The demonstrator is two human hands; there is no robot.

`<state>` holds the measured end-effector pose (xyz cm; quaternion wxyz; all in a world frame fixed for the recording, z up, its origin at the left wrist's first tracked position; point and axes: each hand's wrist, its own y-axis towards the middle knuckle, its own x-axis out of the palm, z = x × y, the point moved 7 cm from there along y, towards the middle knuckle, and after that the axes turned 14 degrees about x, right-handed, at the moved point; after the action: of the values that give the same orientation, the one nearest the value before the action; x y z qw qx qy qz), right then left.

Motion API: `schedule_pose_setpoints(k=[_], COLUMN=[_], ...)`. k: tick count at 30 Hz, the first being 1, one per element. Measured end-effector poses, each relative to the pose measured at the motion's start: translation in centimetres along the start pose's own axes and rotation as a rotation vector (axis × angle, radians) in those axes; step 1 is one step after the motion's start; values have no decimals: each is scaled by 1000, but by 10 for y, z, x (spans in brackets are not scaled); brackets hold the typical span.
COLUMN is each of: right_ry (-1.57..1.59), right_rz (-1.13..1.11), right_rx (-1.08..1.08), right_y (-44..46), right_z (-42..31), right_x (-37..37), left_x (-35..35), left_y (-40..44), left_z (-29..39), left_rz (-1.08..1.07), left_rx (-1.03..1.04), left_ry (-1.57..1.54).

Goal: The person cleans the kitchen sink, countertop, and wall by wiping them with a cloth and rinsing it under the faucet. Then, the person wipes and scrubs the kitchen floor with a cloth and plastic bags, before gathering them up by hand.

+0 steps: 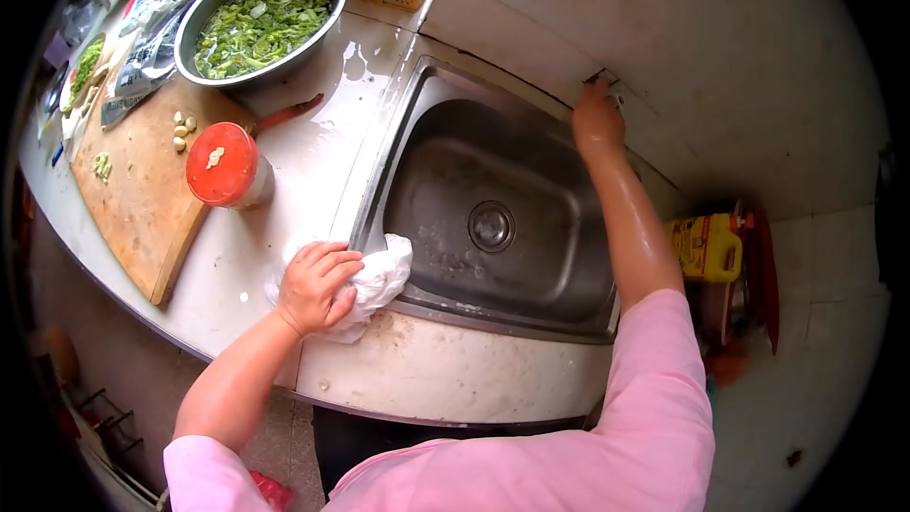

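My left hand (322,286) presses down on a crumpled white cloth (384,275) at the near left corner of the steel sink (493,171). Its fingers curl over the cloth, which hangs slightly over the sink's rim. Across the sink, my right arm stretches to the wall, where my right hand (599,118) closes around a small metal tap (601,78); most of the tap is hidden by the fingers. No running water can be made out in the basin, and a round drain (492,226) sits in its floor.
Left of the sink, a red-lidded jar (224,166) stands on a wooden cutting board (133,199) with garlic cloves (180,131). Behind it is a metal basin (187,49) of chopped greens (261,28). A yellow jug (706,248) stands right of my arm.
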<state>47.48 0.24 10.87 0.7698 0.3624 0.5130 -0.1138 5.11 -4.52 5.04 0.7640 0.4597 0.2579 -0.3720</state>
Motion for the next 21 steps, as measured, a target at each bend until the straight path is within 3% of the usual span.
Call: schedule_pose_setpoints(k=[3, 6, 9, 12, 15, 18, 21], right_ry=[-308, -265, 7, -175, -160, 67, 276], right_rz=[-36, -361, 225, 1, -150, -44, 108], right_rx=[-369, -340, -485, -299, -323, -347, -289], right_y=[-53, -81, -59, -35, -66, -82, -52], right_z=[-2, 19, 1, 5, 13, 48, 18], right_x=[14, 42, -10, 12, 21, 28, -26], left_x=[1, -3, 0, -1, 0, -4, -3], left_y=[-1, -1, -1, 0, -1, 0, -2], left_z=[2, 0, -2, 0, 0, -3, 0], left_rz=[-8, 5, 18, -6, 6, 17, -6], left_rx=[-3, 0, -5, -4, -6, -3, -14], left_ry=[-10, -4, -26, 0, -14, -2, 12])
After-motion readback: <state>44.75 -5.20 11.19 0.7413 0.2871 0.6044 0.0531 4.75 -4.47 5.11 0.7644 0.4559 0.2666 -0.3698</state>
